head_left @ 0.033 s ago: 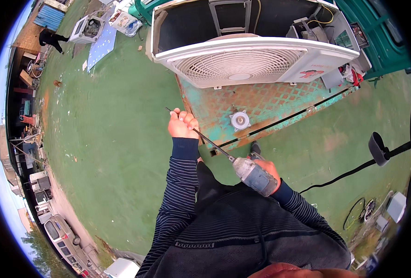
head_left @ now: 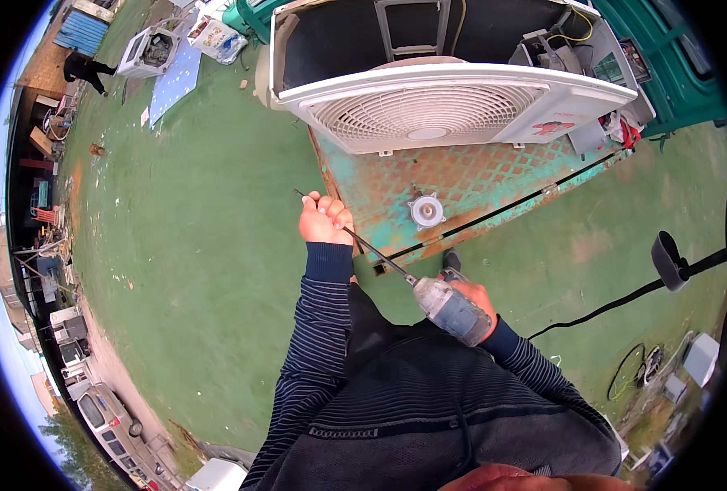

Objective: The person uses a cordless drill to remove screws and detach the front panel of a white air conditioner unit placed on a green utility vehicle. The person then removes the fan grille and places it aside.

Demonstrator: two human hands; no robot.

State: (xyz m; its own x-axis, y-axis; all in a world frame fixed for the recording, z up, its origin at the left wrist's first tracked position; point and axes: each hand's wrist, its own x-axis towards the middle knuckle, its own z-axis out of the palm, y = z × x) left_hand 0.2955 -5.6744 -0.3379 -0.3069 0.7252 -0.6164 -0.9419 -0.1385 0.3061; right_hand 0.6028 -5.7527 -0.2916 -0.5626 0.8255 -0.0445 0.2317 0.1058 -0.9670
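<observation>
My right hand [head_left: 481, 304] is wrapped around the handle of a grey-blue power drill [head_left: 455, 311], held near my waist. A long, thin dark bit [head_left: 378, 255] runs from its chuck up and to the left. My left hand [head_left: 326, 219] is closed around the bit's far part, and the tip pokes out past the fingers. Beyond my hands, a small round metal motor [head_left: 426, 211] lies on a rusty green platform [head_left: 368, 184]. On the platform's far side stands a white air conditioner outdoor unit [head_left: 429, 106], its top off and its round fan grille facing me.
Green ground [head_left: 191, 245] stretches to the left. A black strap [head_left: 601, 315] crosses at right. Far left are a person in dark clothes [head_left: 88, 72], a white appliance [head_left: 146, 53] on a blue sheet [head_left: 173, 90], and a parked van [head_left: 118, 434]. A green metal frame [head_left: 679, 74] stands at far right.
The view has shifted very slightly. Both hands keep the same hold on the drill and its bit.
</observation>
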